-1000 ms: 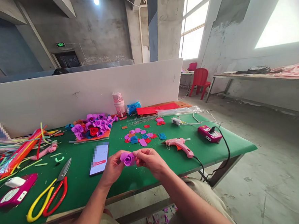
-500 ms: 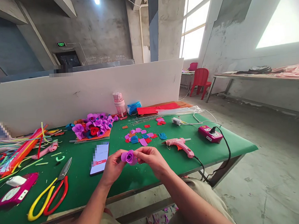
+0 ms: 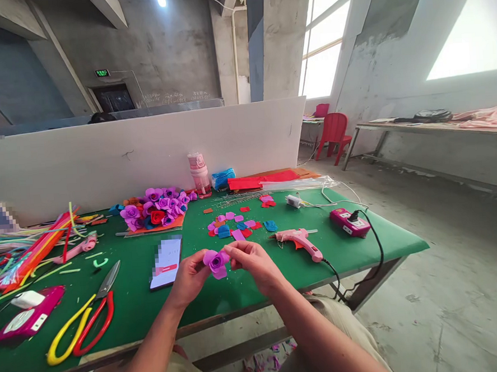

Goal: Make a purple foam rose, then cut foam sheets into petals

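A purple paper flower [image 3: 217,263] with a rolled centre and spread outer petals is held up over the near edge of the green table. My left hand [image 3: 190,278] grips it from the left side, fingers pinched together. On the other side, my right hand [image 3: 251,263] pinches the tip of an outer petal between thumb and fingers. Beyond the hands lie loose purple, red and blue petals [image 3: 238,235]. A pink glue gun [image 3: 300,243] rests to the right of my right hand, and a phone [image 3: 166,262] lies left of my left hand.
Finished flowers [image 3: 155,207] are heaped at the back left, beside a pink bottle [image 3: 199,175]. Scissors [image 3: 96,307] with yellow and red handles lie at the left. A magenta power box [image 3: 349,223] with cords sits at the right. A white board [image 3: 154,152] stands behind the table [image 3: 386,239].
The flower has turned slightly, and its outer petals look more spread. My right fingers have shifted a little up along the petal edge. My left hand keeps its grip.
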`<state>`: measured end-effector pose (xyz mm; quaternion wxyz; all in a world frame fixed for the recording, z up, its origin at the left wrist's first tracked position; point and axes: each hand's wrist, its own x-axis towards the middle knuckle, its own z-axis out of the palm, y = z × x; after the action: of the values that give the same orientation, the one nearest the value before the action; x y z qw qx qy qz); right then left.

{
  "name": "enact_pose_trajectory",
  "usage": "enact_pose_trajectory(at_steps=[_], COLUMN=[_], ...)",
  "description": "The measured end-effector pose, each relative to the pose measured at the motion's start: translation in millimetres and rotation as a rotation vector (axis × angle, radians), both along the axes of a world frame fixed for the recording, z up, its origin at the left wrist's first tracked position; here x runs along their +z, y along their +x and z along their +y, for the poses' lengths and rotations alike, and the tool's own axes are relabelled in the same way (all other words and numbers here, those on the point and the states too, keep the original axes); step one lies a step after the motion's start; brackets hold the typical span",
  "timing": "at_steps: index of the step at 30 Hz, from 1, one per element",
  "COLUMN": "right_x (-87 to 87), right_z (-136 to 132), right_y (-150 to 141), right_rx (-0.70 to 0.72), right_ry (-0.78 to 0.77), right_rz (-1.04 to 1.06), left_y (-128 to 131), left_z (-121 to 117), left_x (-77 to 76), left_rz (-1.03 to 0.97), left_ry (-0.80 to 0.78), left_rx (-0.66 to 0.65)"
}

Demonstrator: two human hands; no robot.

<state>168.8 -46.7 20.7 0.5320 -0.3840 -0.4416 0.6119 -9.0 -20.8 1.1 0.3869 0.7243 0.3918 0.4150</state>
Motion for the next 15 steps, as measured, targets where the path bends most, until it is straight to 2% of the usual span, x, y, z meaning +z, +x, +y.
enact_pose_trajectory(at_steps=[7, 15], right_x=[-3.3, -3.4], right_z=[1.1, 2.1], right_y=[-3.8, -2.8], right_rx=[-0.019, 0.017], right_ry=[0.020, -0.065], right_rz=[-0.008, 0.084], left_y=[1.2, 2.7], left_z=[-0.8, 1.3], left_x=[0.9, -2.8], left_rz=[0.030, -0.073], left_ry=[0.020, 0.005], left_rx=[-0.033, 0.033])
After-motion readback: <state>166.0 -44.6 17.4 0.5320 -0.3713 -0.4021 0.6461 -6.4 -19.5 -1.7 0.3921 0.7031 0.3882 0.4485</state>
